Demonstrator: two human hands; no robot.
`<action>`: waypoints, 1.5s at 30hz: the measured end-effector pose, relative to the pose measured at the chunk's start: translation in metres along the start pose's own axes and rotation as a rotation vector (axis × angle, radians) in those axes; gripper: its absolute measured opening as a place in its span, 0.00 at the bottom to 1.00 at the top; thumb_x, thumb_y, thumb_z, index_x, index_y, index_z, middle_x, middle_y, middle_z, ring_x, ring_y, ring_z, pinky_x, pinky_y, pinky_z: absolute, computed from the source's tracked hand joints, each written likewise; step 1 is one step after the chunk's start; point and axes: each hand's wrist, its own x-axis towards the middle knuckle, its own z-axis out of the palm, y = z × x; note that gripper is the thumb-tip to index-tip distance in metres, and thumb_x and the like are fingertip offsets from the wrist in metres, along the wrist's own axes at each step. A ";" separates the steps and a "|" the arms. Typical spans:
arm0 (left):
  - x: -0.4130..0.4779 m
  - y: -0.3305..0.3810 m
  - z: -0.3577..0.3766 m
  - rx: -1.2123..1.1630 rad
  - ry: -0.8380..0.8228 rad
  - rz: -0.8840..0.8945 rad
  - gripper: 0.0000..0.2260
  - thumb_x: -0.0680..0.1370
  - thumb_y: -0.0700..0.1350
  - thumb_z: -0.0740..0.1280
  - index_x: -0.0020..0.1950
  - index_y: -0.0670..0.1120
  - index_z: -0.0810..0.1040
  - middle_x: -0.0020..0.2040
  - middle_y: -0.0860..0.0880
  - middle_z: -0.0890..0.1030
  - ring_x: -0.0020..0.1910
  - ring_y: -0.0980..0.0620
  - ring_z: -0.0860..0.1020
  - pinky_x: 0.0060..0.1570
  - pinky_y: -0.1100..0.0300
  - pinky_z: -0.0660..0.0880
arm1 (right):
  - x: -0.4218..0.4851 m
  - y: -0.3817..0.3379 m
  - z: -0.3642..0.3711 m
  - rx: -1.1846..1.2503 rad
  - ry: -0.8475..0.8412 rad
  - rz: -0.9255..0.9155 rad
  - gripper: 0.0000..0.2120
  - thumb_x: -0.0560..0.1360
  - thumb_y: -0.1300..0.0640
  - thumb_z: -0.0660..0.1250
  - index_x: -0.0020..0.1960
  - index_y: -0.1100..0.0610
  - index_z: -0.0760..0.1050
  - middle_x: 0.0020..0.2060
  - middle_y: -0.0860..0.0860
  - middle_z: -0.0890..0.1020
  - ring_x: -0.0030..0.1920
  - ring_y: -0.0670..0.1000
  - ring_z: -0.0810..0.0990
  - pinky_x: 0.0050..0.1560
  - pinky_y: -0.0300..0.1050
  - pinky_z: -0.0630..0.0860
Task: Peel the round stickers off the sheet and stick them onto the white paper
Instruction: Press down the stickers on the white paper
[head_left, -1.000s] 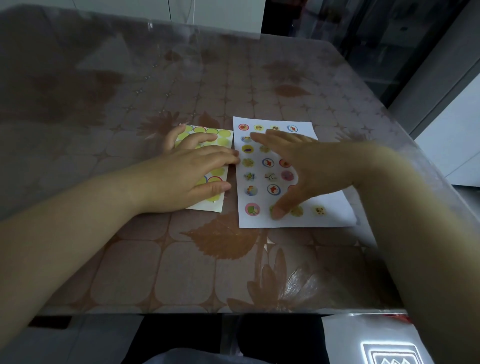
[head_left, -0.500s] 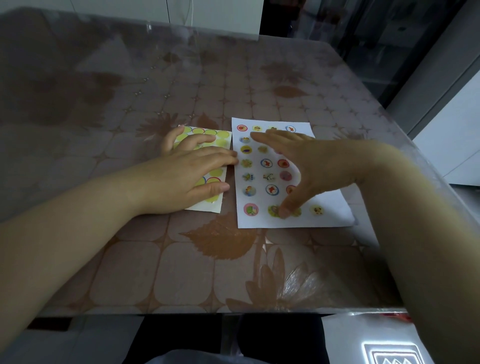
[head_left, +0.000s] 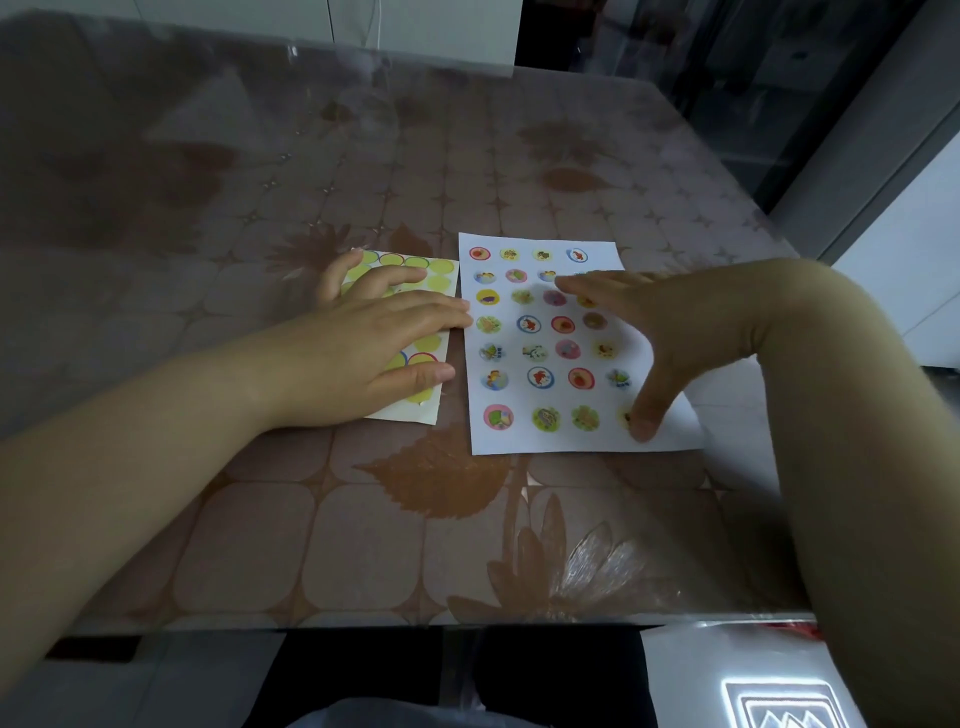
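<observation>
The white paper (head_left: 524, 441) lies on the table right of centre, covered with several rows of round picture stickers. To its left lies the sticker sheet (head_left: 441, 275), mostly pale yellow empty circles. My left hand (head_left: 363, 353) rests flat on the sticker sheet with straight fingers, hiding most of it. My right hand (head_left: 670, 332) hovers spread over the right part of the paper, and its thumb presses a yellow round sticker (head_left: 626, 415) at the right end of the bottom row.
The table (head_left: 260, 519) has a brown leaf-patterned cloth under a clear cover. Its front edge runs just below my forearms. A dark doorway and white cabinets lie beyond the far and right edges.
My right hand slid rightward along the bottom row of the paper, its thumb going from the second sticker to the rightmost one. My left hand stayed on the sticker sheet.
</observation>
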 end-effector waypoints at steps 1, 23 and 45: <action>0.000 0.000 0.000 0.000 0.000 0.000 0.30 0.69 0.66 0.44 0.68 0.58 0.63 0.68 0.66 0.62 0.71 0.61 0.49 0.68 0.54 0.33 | 0.002 0.000 0.001 -0.014 -0.006 0.004 0.65 0.48 0.32 0.72 0.75 0.46 0.41 0.75 0.54 0.52 0.73 0.60 0.55 0.71 0.56 0.58; -0.001 -0.001 0.001 -0.003 0.012 0.003 0.29 0.70 0.65 0.44 0.68 0.57 0.63 0.69 0.64 0.63 0.72 0.59 0.50 0.69 0.52 0.34 | -0.013 -0.005 -0.007 0.170 -0.089 0.045 0.64 0.51 0.38 0.77 0.73 0.40 0.38 0.74 0.39 0.50 0.73 0.47 0.55 0.72 0.50 0.56; 0.000 -0.002 0.001 0.033 0.013 0.000 0.30 0.70 0.66 0.43 0.69 0.57 0.62 0.70 0.62 0.63 0.72 0.59 0.49 0.67 0.56 0.32 | 0.009 -0.051 -0.001 0.433 0.216 -0.063 0.50 0.64 0.40 0.72 0.75 0.43 0.44 0.74 0.44 0.53 0.73 0.47 0.54 0.69 0.46 0.57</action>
